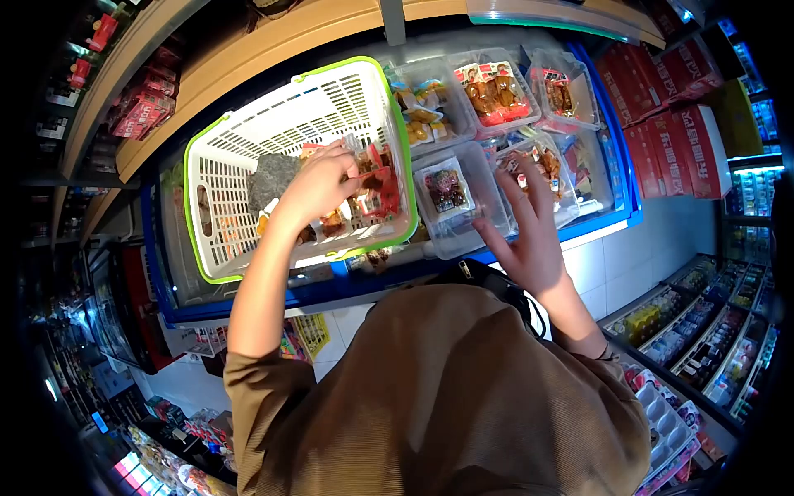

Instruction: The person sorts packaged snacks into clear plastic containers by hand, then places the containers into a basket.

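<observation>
A white basket (240,136) with a green rim stands on the blue-edged freezer. My left hand (324,183) reaches into it, fingers bent together at the red snack packets (380,192); what they grip, if anything, is hidden. A dark grey bundle (271,180) lies in the basket beside my wrist. My right hand (529,236) hovers with spread fingers over the front clear bins, holding nothing. Under its fingertips is a bin of brown-food packets (542,165). Just left of it, one small packet (447,188) lies in another clear bin (475,240).
Behind are more clear bins with yellow packets (426,107) and red packets (495,89). The freezer's blue edge (633,186) runs along the right. Red boxes (674,153) are stacked beyond it. A wooden shelf (331,31) borders the far side.
</observation>
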### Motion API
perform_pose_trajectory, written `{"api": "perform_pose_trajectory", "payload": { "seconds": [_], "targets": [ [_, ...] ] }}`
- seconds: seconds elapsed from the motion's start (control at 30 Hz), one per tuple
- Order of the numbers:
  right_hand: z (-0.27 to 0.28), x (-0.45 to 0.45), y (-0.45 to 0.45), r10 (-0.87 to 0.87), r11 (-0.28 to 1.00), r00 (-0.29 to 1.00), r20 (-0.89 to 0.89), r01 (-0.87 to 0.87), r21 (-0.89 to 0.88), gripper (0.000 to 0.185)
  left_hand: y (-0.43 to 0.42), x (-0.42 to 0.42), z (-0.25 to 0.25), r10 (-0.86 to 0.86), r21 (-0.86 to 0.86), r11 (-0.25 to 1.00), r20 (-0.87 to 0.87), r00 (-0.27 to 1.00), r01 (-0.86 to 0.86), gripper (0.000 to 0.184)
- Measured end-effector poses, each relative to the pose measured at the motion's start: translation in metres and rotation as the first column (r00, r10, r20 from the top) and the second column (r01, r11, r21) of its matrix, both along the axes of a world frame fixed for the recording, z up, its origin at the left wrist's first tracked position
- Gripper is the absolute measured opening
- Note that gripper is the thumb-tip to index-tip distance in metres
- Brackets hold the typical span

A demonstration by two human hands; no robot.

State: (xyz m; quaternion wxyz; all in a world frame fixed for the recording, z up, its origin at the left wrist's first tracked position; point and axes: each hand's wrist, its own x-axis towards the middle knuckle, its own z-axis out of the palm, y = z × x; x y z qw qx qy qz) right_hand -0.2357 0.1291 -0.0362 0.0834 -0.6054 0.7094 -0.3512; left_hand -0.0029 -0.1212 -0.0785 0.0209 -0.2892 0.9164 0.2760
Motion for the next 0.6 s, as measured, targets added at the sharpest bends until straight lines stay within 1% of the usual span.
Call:
{"api": "perform_pose_trajectory", "payload": {
  "seconds": [0.03,0.07,0.1,0.13,0.17,0.2,0.23,0.27,0.3,0.33,0.37,0.43,0.47,0.53,0.57,0.6],
  "targets": [
    [0.0,0.002,-0.001,0.065,0.998,0.985,0.157,-0.065,-0.004,0.059,0.013,0.005,0.016,0.03,-0.102,0.994,-0.1,0.995,-0.04,0.014],
    [0.001,0.003,-0.004,0.103,0.983,0.861,0.498,-0.165,0.082,0.056,0.028,0.007,0.035,0.048,-0.2,0.976,-0.202,0.978,-0.089,0.014],
    [0.003,0.004,-0.008,0.085,0.95,0.625,0.776,-0.285,0.126,0.055,0.044,0.005,0.06,0.095,-0.256,0.955,-0.225,0.97,-0.152,0.013],
    [0.005,0.006,-0.013,0.015,0.905,0.313,0.95,-0.408,0.121,0.056,0.058,0.004,0.076,0.09,-0.352,0.915,-0.303,0.949,-0.199,0.013],
    [0.007,0.009,-0.017,-0.097,0.854,-0.028,0.995,-0.517,0.068,0.058,0.072,0.005,0.086,0.075,-0.438,0.863,-0.38,0.922,-0.251,0.016],
    [0.002,0.018,-0.024,-0.095,0.843,-0.081,0.992,-0.536,0.037,0.069,0.087,0.008,0.088,0.06,-0.447,0.855,-0.419,0.906,-0.264,0.019],
    [0.007,0.028,-0.03,-0.125,0.867,-0.183,0.975,-0.498,0.017,0.067,0.101,0.012,0.088,0.047,-0.453,0.847,-0.458,0.888,-0.279,0.022],
    [0.015,0.036,-0.036,-0.149,0.889,-0.283,0.947,-0.458,0.003,0.065,0.11,0.017,0.075,-0.117,-0.582,0.786,-0.474,0.873,-0.21,0.024],
    [0.021,0.04,-0.039,-0.17,0.908,-0.38,0.909,-0.418,-0.005,0.063,0.12,0.019,0.065,-0.274,-0.705,0.69,-0.464,0.842,-0.164,0.025],
    [0.024,0.038,-0.041,-0.177,0.897,-0.453,0.874,-0.44,-0.047,0.051,0.122,0.02,0.059,-0.374,-0.754,0.646,-0.45,0.811,-0.12,0.023],
    [0.015,0.039,-0.041,-0.142,0.904,-0.396,0.907,-0.425,-0.045,0.047,0.125,0.02,0.056,-0.469,-0.8,0.594,-0.426,0.773,-0.081,0.021],
    [0.004,0.044,-0.047,-0.066,0.916,-0.277,0.959,-0.397,-0.052,0.04,0.133,0.023,0.043,-0.424,-0.769,0.634,-0.438,0.792,-0.086,0.022],
    [0.005,0.046,-0.045,-0.042,0.942,-0.359,0.932,-0.324,-0.082,0.036,0.136,0.026,0.04,-0.403,-0.752,0.654,-0.442,0.802,-0.086,0.022],
    [0.006,0.044,-0.044,-0.017,0.927,-0.241,0.97,-0.369,-0.075,0.033,0.143,0.029,0.044,-0.218,-0.545,0.829,-0.521,0.825,-0.126,0.023],
    [0.007,0.042,-0.043,-0.001,0.918,-0.178,0.984,-0.39,-0.07,0.031,0.144,0.029,0.049,-0.12,-0.427,0.892,-0.543,0.831,-0.15,0.023],
    [0.006,0.036,-0.041,0.009,0.886,-0.023,1.0,-0.463,-0.018,0.031,0.142,0.026,0.055,0.008,-0.237,0.953,-0.605,0.796,-0.189,0.028]
  ]
}}
